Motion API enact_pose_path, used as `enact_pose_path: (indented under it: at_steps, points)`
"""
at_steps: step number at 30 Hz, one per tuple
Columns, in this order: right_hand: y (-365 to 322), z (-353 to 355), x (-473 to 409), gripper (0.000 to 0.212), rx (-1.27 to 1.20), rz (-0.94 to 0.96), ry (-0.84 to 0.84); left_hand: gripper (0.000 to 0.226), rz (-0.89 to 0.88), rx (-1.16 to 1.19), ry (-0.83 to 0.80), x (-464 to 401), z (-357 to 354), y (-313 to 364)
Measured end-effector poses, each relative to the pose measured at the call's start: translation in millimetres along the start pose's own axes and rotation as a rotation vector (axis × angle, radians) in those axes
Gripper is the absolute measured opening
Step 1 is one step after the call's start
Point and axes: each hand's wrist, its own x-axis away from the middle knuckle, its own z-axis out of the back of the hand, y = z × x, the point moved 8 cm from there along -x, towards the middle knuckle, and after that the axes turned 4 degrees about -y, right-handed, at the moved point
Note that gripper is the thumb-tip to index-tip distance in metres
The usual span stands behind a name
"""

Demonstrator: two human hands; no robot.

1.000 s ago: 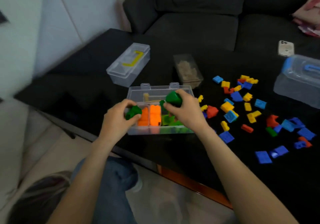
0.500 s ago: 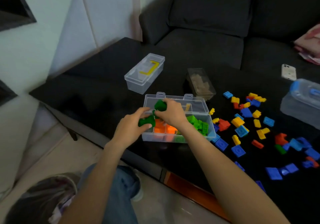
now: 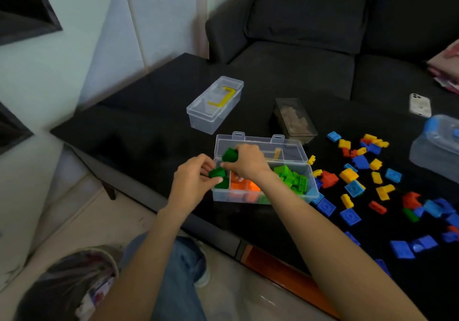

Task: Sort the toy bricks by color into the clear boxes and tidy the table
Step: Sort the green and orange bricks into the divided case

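Both hands are busy over the open clear box (image 3: 263, 198) in the middle of the frame, sitting on the black table (image 3: 139, 132). The left hand (image 3: 192, 185) pinches a dark green brick (image 3: 216, 172) right at the box's left end, and the right hand (image 3: 246, 162) grips another dark green brick (image 3: 230, 154) just above it. Inside the box there are orange bricks (image 3: 242, 186) and light green bricks (image 3: 291, 178) in separate sections. Loose bricks (image 3: 355, 179), mostly blue, yellow and red, are scattered across the right side of the frame. A shut clear box (image 3: 214, 104) sits further up, above the open one.
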Motion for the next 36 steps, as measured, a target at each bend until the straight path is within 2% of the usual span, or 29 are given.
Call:
enact_pose_path:
  at_steps: [3,6,9,12,15,17,19,24,26,30,33,36]
  points:
    - [0.0,-2.3,0.0,0.040,0.012,0.000,-0.048,0.024,-0.069,-0.024,-0.001,6.7,-8.6,0.0]
    - [-5.4,-2.6,3.0,0.034,0.065,0.051,-0.101,0.024,-0.134,-0.141,0.023,8.9,-12.9,4.0]
    - [-15.7,-2.2,6.4,0.038,0.193,0.152,-0.133,0.022,-0.091,-0.021,0.053,9.6,-5.5,-2.3]
    - [-24.2,-3.4,4.4,0.046,0.359,0.229,-0.066,0.017,-0.047,-0.004,0.076,11.9,-3.3,-14.4]
    - [-31.7,-7.1,6.2,0.046,0.432,0.276,-0.063,0.032,-0.035,0.003,0.117,14.0,-1.8,-19.7]
    - [-32.6,-4.3,6.8,0.042,0.429,0.293,-0.044,0.038,-0.102,-0.011,0.103,11.9,-5.1,-13.8]
    - [-28.9,3.4,8.1,0.036,0.377,0.271,0.008,0.033,-0.115,-0.085,0.059,7.5,-11.7,-9.8]
    - [-10.2,26.2,21.4,0.026,0.036,0.214,0.137,0.016,-0.086,-0.242,-0.012,-8.3,-21.0,-9.1]
    - [-6.2,20.6,27.9,0.024,0.023,0.215,0.144,0.021,-0.075,-0.248,-0.031,-18.9,-19.7,-8.7]
    - [-4.6,8.8,33.7,0.022,0.038,0.224,0.223,0.042,-0.057,-0.117,-0.027,-30.1,-8.9,-11.0]
    - [-4.0,4.8,34.4,0.021,0.049,0.218,0.255,0.033,-0.159,-0.213,-0.044,-23.6,-9.7,-13.5]
    - [-9.5,-13.2,37.9,0.025,0.105,0.252,0.217,0.024,-0.208,-0.331,-0.058,-17.8,-17.3,-17.2]
